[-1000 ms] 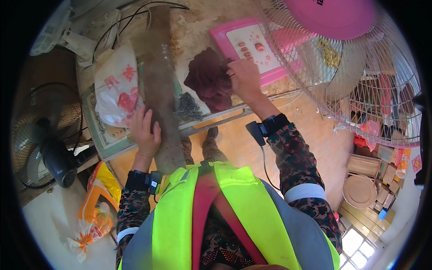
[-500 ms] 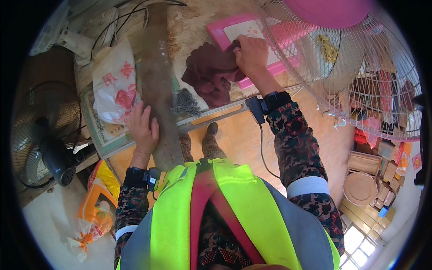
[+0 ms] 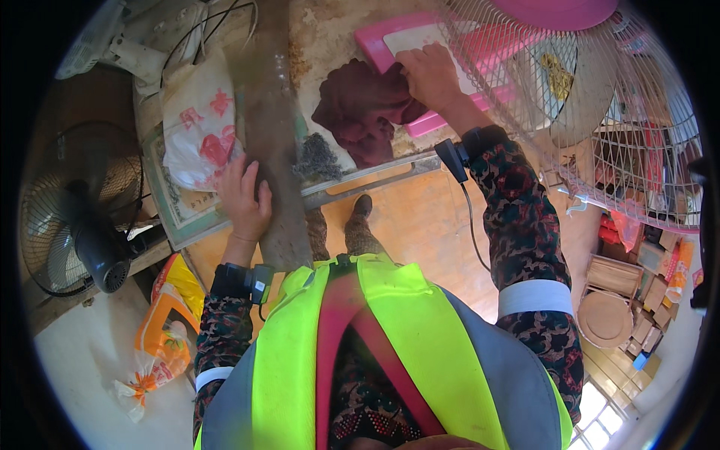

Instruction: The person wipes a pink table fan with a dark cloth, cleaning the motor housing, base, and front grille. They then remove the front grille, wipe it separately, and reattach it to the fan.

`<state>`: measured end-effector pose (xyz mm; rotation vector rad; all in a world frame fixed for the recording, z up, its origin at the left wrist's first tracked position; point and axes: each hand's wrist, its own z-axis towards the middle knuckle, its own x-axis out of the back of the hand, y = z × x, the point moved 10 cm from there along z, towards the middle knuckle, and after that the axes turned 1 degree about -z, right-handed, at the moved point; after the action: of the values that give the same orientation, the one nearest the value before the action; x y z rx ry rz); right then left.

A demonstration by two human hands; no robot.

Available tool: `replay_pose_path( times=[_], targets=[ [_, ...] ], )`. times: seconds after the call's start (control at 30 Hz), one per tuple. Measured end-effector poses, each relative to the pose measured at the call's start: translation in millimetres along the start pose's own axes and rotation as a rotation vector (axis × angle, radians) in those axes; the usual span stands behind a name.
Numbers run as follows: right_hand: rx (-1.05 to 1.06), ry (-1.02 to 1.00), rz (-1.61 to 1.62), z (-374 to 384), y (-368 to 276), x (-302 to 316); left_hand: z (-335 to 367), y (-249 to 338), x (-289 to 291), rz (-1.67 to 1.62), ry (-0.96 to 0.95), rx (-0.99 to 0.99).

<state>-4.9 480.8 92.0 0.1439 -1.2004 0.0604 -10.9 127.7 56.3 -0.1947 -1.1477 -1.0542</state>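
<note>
A crumpled maroon cloth [image 3: 364,112] lies on the worn tabletop, its right part reaching over the corner of a pink-framed box with a white panel [image 3: 411,39]. My right hand [image 3: 437,79] is closed on the cloth's right end, above that box; the fingertips are partly hidden. To the left, my left hand [image 3: 246,199] has its fingers apart and holds nothing. It rests beside a long grey-brown board [image 3: 264,120], with its fingertips at the lower edge of a white plastic bag with red print [image 3: 199,131].
A large wire fan guard [image 3: 622,176] and a pink round part [image 3: 559,11] crowd the right. A black fan [image 3: 94,232] stands at left. Dark fuzzy material [image 3: 319,157] lies by the table edge. An orange-yellow bag [image 3: 161,337] is lower left; boxes [image 3: 652,307] are stacked right.
My right hand has moved slightly away from me over the pink box, still at the cloth's right end. The left hand stays by the board and plastic bag. The whole view has shifted slightly.
</note>
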Motion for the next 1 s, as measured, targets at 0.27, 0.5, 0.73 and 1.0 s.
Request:
replay_pose_path(
  times=[0.27,0.5,0.73,1.0],
  targets=[
    [0.124,0.109,0.153,-1,-42,3,-2,-3,-4,0.006,-0.029,0.027],
    [0.108,0.175,0.247,-41,-51,33,0,0,-2,0.012,-0.013,0.013],
    [-0.613,0.188,0.266,-24,33,6,-2,-1,-1,0.011,-0.016,0.033],
    [-0.238,-0.031,0.073,-4,-30,-15,-1,-2,-2,0.013,-0.023,0.033]
  ],
)
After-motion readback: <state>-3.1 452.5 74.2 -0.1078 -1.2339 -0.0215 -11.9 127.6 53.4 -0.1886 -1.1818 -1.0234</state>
